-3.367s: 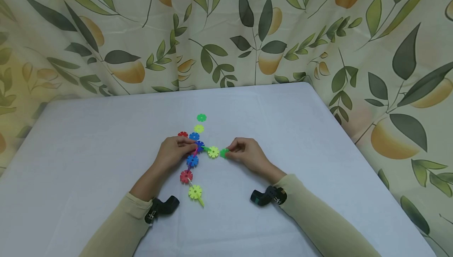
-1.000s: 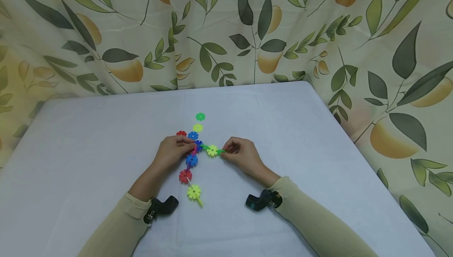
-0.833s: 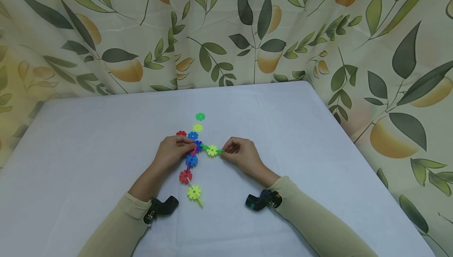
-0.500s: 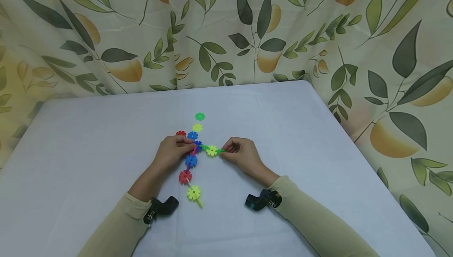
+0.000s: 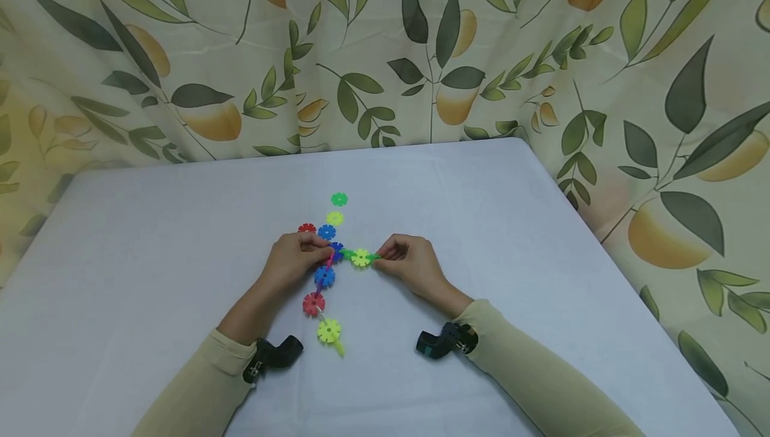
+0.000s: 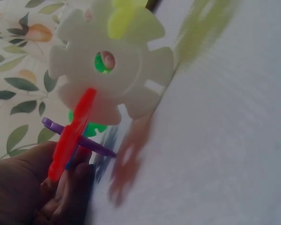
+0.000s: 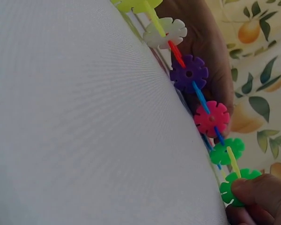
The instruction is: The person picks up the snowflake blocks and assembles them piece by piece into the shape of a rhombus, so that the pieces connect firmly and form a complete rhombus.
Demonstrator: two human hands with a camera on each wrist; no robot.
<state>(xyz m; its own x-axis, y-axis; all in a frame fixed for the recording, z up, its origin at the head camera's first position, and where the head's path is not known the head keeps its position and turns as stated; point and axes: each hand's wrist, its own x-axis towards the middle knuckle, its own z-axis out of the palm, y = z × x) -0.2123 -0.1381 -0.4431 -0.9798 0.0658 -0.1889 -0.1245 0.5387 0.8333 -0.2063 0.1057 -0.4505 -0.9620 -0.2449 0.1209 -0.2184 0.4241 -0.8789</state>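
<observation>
A chain of slotted, flower-shaped plastic discs bends between both hands. My left hand (image 5: 295,255) pinches it around the pink disc (image 7: 211,118), beside the dark blue disc (image 5: 338,253). From there a green disc and a yellow disc (image 5: 361,258) run right to the end green disc (image 7: 229,190). My right hand (image 5: 415,260) pinches this end disc between thumb and fingers; it meets the yellow one edgewise. Toward the front hang a blue disc (image 5: 325,276), a red disc (image 5: 313,303), a white disc (image 6: 112,79) and a yellow-green disc (image 5: 329,331). Fingers hide part of the chain.
Beyond the left hand lie separate discs on the white-covered table (image 5: 180,223): red (image 5: 307,228), blue (image 5: 327,231), yellow (image 5: 335,218) and green (image 5: 339,199). A leaf-patterned curtain (image 5: 373,56) hangs behind the table. Each wrist carries a black camera.
The green disc in the right hand was face-on and apart from the yellow disc; now it is turned edge-on and joined to it. The right hand moved slightly left; the left hand stays put.
</observation>
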